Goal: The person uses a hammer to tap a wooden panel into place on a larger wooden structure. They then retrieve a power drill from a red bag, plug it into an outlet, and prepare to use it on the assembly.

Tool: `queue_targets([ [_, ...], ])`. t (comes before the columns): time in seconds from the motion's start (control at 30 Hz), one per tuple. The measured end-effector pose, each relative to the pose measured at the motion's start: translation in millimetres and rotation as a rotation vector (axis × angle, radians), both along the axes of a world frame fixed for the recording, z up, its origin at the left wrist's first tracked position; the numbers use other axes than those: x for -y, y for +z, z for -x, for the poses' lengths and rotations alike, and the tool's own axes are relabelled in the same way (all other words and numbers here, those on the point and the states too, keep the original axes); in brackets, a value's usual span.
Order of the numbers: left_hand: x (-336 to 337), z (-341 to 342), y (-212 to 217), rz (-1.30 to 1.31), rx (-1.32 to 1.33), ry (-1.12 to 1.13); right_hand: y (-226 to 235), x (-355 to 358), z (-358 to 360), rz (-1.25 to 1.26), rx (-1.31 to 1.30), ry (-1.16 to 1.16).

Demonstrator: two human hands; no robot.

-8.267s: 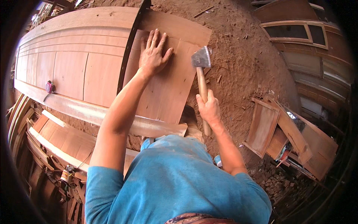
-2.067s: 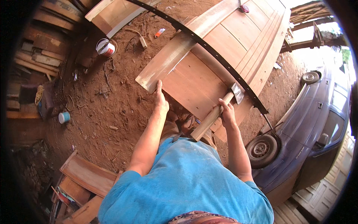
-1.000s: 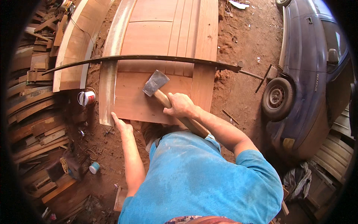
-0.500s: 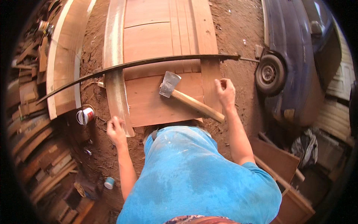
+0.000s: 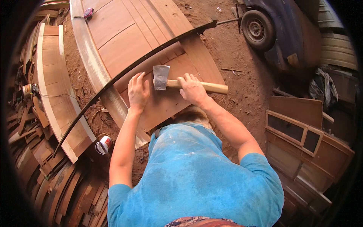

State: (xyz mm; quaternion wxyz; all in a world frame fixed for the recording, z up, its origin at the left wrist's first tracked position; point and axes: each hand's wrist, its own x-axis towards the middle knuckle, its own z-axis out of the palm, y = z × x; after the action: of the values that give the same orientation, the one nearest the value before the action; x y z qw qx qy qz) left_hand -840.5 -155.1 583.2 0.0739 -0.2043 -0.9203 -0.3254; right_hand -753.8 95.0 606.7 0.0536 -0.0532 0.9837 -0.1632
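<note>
Moved inward, right fingers (image 5: 185, 78) clasp hatchet (image 5: 162, 77); left fingers (image 5: 134, 81) half-open, empty; pail label (image 5: 108, 141) blurred.

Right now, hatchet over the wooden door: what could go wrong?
1. The left hand is right beside the hatchet; a slip could cut it.
2. The right hand is on the handle, which appears to jut past the wooden door; a knock might jerk it.
3. The bar clamp overhangs on the left; it might get bumped.

- Left hand (image 5: 138, 91) just left of axe (image 5: 174, 83), fingers loosely bent, wrist nearly straight.
- Right hand (image 5: 192, 89) laid over axe handle, closure unclear; elbow bent, forearm angled toward axe.
</note>
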Motion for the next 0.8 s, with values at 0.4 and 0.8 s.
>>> queue_targets([
  [0.4,-125.1,5.4,-23.1,0.242,0.017,-0.261,83.9,-63.8,-184.8,1.397,0.7,-1.312],
  [0.8,-144.1,16.4,-32.2,0.385,-0.02,-0.463,14.7,-17.0,-132.0,2.032,0.232,-1.664],
])
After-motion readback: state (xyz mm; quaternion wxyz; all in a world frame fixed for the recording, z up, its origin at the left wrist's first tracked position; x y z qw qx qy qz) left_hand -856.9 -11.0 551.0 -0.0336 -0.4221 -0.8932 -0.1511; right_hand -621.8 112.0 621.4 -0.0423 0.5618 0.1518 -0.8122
